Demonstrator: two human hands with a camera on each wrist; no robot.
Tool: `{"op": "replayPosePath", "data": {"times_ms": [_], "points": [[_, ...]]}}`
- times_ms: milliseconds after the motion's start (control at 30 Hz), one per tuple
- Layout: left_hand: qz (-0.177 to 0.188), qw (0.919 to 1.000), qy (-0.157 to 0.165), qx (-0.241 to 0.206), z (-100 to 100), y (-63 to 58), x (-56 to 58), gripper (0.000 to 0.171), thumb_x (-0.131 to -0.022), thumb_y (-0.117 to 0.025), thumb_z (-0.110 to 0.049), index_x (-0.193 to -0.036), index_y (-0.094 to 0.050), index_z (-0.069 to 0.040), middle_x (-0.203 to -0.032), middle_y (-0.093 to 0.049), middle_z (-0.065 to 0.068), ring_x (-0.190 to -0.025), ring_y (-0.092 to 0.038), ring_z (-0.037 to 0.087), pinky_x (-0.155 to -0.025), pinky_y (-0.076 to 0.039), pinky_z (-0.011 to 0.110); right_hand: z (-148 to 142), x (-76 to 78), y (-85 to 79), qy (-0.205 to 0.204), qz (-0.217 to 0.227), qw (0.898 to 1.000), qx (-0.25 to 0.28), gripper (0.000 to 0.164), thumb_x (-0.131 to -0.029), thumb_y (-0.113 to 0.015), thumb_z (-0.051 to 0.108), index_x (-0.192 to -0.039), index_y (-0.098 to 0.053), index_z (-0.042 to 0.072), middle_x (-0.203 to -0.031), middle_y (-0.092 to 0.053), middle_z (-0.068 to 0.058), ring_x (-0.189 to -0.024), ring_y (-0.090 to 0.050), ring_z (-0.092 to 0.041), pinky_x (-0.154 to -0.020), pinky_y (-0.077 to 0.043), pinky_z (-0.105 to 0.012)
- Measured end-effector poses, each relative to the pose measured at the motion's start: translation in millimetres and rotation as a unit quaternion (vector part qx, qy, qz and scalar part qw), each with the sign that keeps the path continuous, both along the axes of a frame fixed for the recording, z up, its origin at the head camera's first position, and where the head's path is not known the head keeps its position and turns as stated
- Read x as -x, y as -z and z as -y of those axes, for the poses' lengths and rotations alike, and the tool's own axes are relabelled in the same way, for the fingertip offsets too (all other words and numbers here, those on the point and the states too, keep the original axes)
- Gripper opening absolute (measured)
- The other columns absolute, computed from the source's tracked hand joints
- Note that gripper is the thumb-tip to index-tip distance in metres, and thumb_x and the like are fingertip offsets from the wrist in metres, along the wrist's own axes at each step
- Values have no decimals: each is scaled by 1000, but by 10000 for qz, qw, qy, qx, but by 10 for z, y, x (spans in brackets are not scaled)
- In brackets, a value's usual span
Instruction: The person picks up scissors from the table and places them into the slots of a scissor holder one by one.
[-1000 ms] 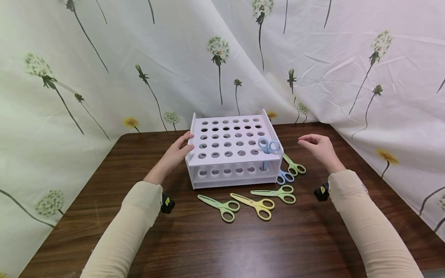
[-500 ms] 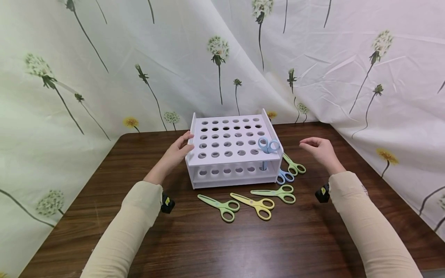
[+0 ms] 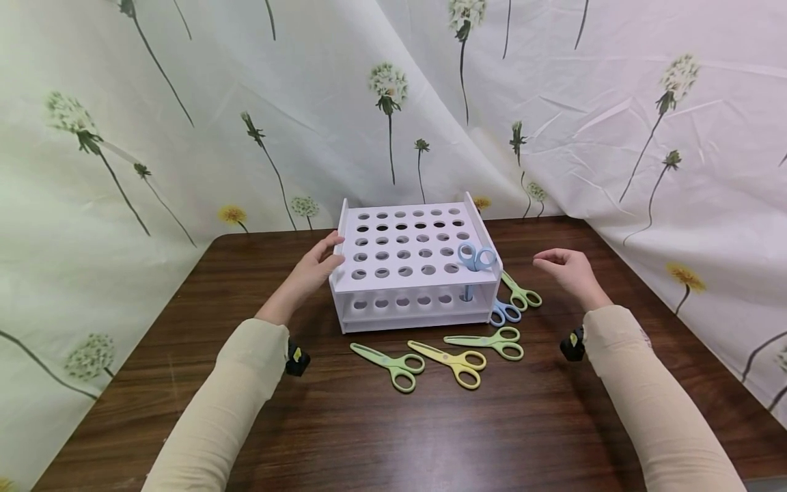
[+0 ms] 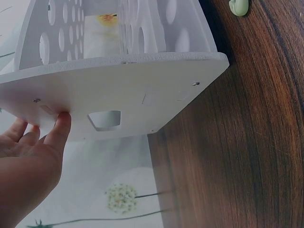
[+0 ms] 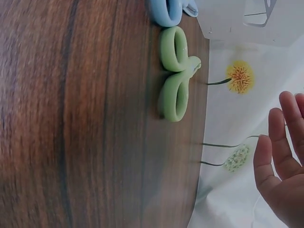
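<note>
Now the upright blue scissors (image 3: 473,262) sit in the white rack's (image 3: 417,281) front right hole on the tabletop (image 3: 369,444); the left hand (image 3: 307,275), thumb and fingers apart, touches its left side. The right hand (image 3: 572,273), holding nothing, has drifted slightly outward, apparently done with them.

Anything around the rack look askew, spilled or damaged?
Nothing looks spilled or damaged. Slightly odd: the loose blue scissors lie beside the white rack, blades mostly hidden by its side in the head view. Whether they're pinned underneath, I can't tell.

3 scissors (image 3: 447,357) lie before the rack (image 3: 393,263).
</note>
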State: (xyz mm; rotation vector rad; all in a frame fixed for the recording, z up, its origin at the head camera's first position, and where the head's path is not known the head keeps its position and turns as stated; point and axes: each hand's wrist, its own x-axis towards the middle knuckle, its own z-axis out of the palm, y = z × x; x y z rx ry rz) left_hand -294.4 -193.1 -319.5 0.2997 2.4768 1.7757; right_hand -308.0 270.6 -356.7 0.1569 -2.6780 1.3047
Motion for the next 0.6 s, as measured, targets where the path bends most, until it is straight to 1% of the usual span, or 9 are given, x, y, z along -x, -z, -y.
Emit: {"op": "replayPosePath", "data": {"times_ms": [33,133,167,267,367,533,600], "points": [[-3,10000,11,10,-5,-14,-13,48,-97,-43,-11,-141,-29,1,-153,-10,4,-134,-18,26,-104,-25,43,-7,2,6,-6,27,10000,-23,40,-90,-59,32,-108,-62,-4,-111,-59,-22,-99,-50,-27,-77,-40,-36],[9,10000,40,5,-45,-101,-104,48,-97,-43,-10,-141,-28,3,-153,-10,5,-134,-19,28,-104,-25,44,-18,1,17,-27,95,9999,-47,41,-90,-58,32,-109,-62,-4,-112,-58,-23,-97,-50,-27,-76,-40,-35],[-29,10000,46,12,-45,-95,-108,48,-97,-43,-10,-140,-29,2,-153,-10,5,-133,-20,28,-103,-26,44,-20,2,21,-31,124,9999,-49,41,-90,-58,32,-109,-62,-5,-112,-58,-23,-97,-50,-27,-75,-40,-34],[-124,9999,41,18,-34,-54,-82,47,-97,-43,-10,-140,-29,1,-153,-10,4,-132,-22,28,-103,-26,44,-25,5,37,-32,196,9998,-56,39,-91,-59,28,-109,-61,-6,-112,-58,-23,-95,-49,-26,-75,-40,-34],[-231,9997,42,24,9,45,3,47,-97,-44,-12,-140,-31,0,-153,-11,2,-131,-23,26,-102,-28,43,-33,4,57,-24,303,9995,-75,38,-90,-59,26,-109,-61,-6,-112,-58,-24,-93,-49,-27,-73,-41,-34],[-194,9998,30,7,11,41,4,47,-97,-44,-13,-140,-31,-1,-153,-11,1,-131,-24,25,-102,-28,43,-44,-6,86,-53,562,9984,82,37,-90,-59,23,-111,-60,-8,-106,-59,-24,-90,-52,-30,-72,-45,-38],[-162,9999,2,39,8,36,0,47,-97,-44,-14,-140,-31,-3,-153,-11,0,-131,-23,25,-102,-28,43,-45,-9,95,-68,667,9976,184,37,-90,-59,21,-111,-59,-9,-105,-60,-23,-90,-54,-30,-73,-47,-39]]}}
